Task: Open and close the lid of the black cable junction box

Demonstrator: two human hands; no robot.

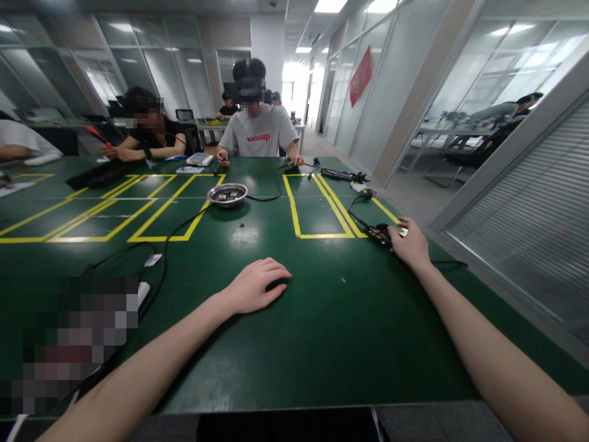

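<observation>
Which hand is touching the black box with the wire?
The right hand, reaching out near the right edge of the table, its fingers on the black box beside the yellow tape. The left hand rests mid-table over a small dark thing.

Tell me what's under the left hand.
A small dark object pokes out beneath the left hand, on the green table. The hand covers the rest; its shape is hidden.

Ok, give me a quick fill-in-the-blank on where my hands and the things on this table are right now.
1. The right hand touches a small black device beside lines of ____ tape.
2. The left hand rests palm ____ on the table.
3. The metal bowl stands nearer the ____ hand.
Missing words: yellow; down; left.
</observation>
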